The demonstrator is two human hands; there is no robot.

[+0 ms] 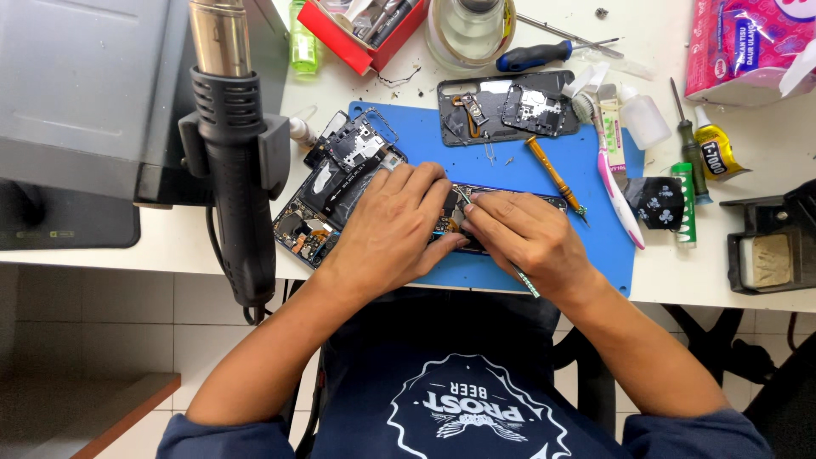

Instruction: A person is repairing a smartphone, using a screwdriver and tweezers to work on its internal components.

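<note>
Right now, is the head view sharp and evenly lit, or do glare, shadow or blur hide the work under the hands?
Head view: even, soft light, no harsh glare; sharp on the blue mat. Left hand and right hand cover the opened phone and shade it slightly; edges bend slightly from the wide lens.

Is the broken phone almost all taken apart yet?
Partly. The back cover already lies off on the blue mat, and an opened phone sits with its insides bare. The left hand steadies another phone while the right hand works a thin tool in it. Nothing looks reassembled.
</note>
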